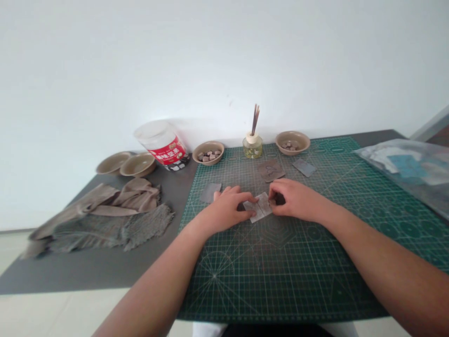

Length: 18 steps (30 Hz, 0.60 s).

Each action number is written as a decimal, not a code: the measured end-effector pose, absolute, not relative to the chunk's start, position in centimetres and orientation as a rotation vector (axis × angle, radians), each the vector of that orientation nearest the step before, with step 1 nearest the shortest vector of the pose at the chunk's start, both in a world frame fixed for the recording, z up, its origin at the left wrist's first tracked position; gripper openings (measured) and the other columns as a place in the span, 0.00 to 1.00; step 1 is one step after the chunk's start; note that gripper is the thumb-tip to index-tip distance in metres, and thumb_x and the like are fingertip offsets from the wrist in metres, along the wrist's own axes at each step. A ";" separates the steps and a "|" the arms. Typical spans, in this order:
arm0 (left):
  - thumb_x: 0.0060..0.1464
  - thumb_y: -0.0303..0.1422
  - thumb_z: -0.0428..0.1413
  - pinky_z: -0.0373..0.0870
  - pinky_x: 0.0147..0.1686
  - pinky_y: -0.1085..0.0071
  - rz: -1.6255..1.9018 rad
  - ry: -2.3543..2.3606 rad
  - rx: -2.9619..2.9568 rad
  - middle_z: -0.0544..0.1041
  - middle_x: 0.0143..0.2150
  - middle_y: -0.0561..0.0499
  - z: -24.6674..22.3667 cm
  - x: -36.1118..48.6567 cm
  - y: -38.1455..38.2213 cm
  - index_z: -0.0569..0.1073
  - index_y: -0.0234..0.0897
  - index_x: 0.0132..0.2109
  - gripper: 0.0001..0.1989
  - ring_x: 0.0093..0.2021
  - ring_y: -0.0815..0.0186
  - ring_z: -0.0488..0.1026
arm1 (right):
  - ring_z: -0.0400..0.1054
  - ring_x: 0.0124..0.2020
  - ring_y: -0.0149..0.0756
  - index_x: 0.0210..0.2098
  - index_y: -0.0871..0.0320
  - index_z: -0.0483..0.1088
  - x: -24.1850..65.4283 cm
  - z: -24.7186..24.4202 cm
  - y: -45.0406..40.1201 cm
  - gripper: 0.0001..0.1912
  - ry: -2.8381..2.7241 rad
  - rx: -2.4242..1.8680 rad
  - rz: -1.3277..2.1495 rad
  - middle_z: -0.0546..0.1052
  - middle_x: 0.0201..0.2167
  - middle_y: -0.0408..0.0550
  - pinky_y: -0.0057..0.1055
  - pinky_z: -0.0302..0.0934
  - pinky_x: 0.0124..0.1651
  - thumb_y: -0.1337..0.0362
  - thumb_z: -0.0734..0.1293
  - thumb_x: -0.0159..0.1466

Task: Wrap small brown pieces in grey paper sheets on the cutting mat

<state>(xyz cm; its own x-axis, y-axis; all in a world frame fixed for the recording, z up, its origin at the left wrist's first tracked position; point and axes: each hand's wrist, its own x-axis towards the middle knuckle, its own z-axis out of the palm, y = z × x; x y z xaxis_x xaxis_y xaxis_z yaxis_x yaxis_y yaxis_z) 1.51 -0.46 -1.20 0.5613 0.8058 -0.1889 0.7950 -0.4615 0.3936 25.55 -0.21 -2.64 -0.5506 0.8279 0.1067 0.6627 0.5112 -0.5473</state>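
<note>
A small light grey patterned piece lies on the green cutting mat between my two hands. My left hand has its thumb and forefinger apart, resting on the left part of the piece. At the piece's right edge, my right hand is closed in a pinch on something small and brownish that I cannot make out. Behind my left hand lies a grey square. A brown square with a dark curved line and a grey-blue rectangle lie behind my right hand.
Bowls of stones flank a reed diffuser along the wall. Left are a red-labelled jar, two bowls and crumpled cloths. A clear plastic bag is on the right.
</note>
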 end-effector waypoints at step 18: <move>0.60 0.44 0.56 0.59 0.55 0.46 0.035 1.294 2.378 0.70 0.47 0.47 -1.2 1.6 -0.4 0.74 0.52 0.55 0.17 0.54 0.50 0.65 | 0.69 0.37 0.38 0.33 0.55 0.71 24.5 -2.8 -0.4 0.05 -2.403 -1.225 0.583 0.75 0.34 0.45 0.32 0.59 0.41 0.67 0.71 0.57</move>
<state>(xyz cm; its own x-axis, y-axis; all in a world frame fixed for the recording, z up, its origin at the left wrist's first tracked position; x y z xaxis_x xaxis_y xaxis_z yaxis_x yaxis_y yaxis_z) 1.61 -0.38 -1.23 0.5642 0.8060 -0.1792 0.7950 -0.4717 0.3815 24.47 -0.35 -2.82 -0.5480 0.8240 0.1436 0.6665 0.5339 -0.5202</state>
